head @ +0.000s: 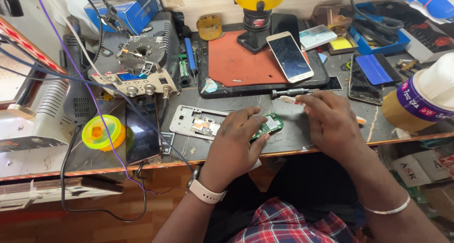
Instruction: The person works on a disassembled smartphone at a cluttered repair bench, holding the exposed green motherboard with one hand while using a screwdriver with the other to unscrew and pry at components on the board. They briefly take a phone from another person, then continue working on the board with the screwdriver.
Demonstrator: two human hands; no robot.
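Left hand (pixel 235 139) lies palm-down, fingers curled; right hand (pixel 331 122) hovers — fingers seemingly pinched.

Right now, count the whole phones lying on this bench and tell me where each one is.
3. A white phone lies tilted on the red mat, a dark phone lies right of it, and a black one lies by the yellow spool. Clutter may hide others.

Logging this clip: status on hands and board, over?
Left hand pressing green circuit board on bench. Right hand beside it, pinching a small tool; tip hidden. Silver phone frame lies just left of the board.
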